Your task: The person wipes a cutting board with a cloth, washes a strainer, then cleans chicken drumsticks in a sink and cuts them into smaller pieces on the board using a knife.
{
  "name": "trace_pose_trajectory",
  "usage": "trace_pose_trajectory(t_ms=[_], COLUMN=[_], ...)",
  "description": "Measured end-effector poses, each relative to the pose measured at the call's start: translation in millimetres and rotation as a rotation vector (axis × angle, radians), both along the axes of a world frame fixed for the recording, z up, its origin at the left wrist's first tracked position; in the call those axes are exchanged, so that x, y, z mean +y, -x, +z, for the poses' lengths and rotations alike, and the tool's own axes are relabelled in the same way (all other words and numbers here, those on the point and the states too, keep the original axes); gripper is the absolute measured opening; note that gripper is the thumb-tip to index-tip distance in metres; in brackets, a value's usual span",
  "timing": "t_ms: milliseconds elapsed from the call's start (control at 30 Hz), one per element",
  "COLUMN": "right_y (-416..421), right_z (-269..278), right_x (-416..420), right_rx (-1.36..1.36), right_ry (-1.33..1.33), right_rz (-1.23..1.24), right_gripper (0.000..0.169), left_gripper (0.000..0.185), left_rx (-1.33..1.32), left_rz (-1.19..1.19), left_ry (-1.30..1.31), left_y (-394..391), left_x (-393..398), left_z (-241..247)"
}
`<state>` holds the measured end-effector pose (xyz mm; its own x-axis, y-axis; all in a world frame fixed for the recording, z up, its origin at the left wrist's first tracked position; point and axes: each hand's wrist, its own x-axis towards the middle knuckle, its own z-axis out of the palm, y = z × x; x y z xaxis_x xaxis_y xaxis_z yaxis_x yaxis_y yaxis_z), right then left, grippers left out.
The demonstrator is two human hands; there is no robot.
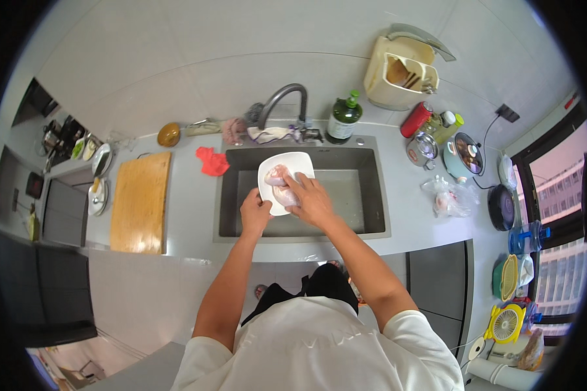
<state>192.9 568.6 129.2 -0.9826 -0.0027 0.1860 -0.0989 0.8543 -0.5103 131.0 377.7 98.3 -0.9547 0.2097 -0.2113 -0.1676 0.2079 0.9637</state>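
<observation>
A white square-cornered dish (297,159) is held over the left part of the dark kitchen sink (372,195). My left hand (256,213) grips its near left edge, thumb on the rim. Pieces of raw meat, which look like chicken, lie in the dish, one farther piece (276,175) and one nearer piece (284,195). My right hand (311,198) rests over the dish's right side, fingers spread against the meat; whether it grips a piece cannot be told. The dark curved faucet (283,90) rises behind the sink.
A wooden cutting board (139,203) and red cloth (212,162) lie left of the sink. A green pump bottle (344,117) stands behind it. To the right are a metal mug (422,149), a plastic bag (452,198) and a light blue pot (457,159).
</observation>
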Motion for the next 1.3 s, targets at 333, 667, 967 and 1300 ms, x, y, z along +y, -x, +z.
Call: trace_pose_trajectory(t_ms=[333, 667, 967, 1300], right_y=[52, 104, 129, 147], right_z=[17, 17, 17, 11], right_x=[-129, -154, -143, -154], right_rx=[0.241, 0.275, 0.289, -0.264], right_ry=[0.446, 0.611, 0.504, 0.196], right_rz=[-0.027, 0.059, 0.213, 0.388], right_gripper=[0.116, 0.117, 0.120, 0.130], left_gripper=[0.049, 0.057, 0.054, 0.036], left_rx=[0.891, 1.053, 0.916, 0.092], left_rz=[-0.018, -0.047, 0.128, 0.371], left_ry=[0.384, 0.700, 0.695, 0.121], left_y=[35, 43, 49, 45], left_x=[-107, -133, -126, -165], left_z=[71, 130, 111, 25])
